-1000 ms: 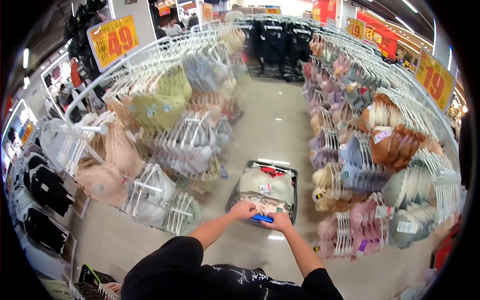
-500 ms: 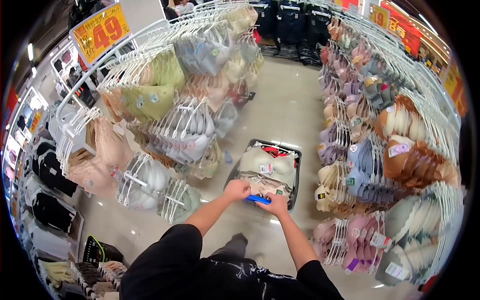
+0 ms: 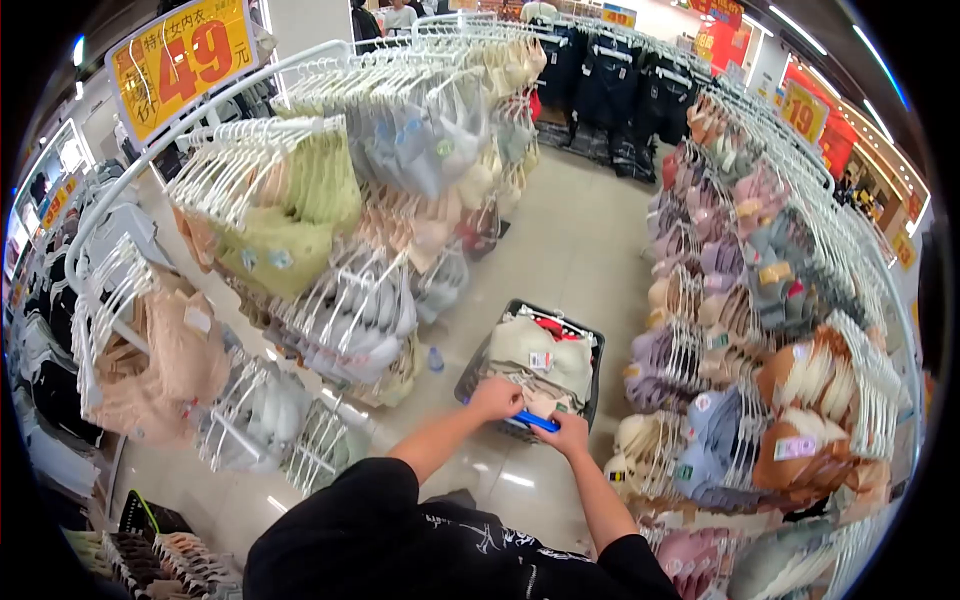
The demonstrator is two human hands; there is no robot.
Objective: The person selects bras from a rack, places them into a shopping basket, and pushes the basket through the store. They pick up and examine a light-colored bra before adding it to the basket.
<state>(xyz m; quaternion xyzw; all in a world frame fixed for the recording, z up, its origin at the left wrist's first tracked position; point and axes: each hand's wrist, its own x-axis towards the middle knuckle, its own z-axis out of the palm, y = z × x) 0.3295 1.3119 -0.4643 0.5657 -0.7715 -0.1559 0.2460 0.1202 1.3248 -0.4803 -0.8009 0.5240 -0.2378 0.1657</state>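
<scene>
In the aisle ahead of me stands a dark shopping basket (image 3: 470, 372) with a blue handle (image 3: 537, 421). My left hand (image 3: 497, 398) is closed at the left end of the handle, and my right hand (image 3: 567, 435) wraps its right end. Inside the basket lie a pale bra (image 3: 560, 368) with a white tag and some beige garments (image 3: 537, 396) in front of it. A bit of red fabric (image 3: 551, 327) shows behind the pale bra. Both forearms reach forward from black sleeves.
Bra racks line both sides: green bras (image 3: 300, 230) and peach bras (image 3: 165, 375) left, brown bras (image 3: 800, 440) and blue bras (image 3: 715, 440) right. Dark trousers (image 3: 610, 85) hang at the aisle's far end. A yellow price sign (image 3: 182, 68) tops the left rack.
My view has tilted up and moved forward along the aisle, so the near racks sit lower in it. Both hands stay on the basket's handle, which now slants down to the right.
</scene>
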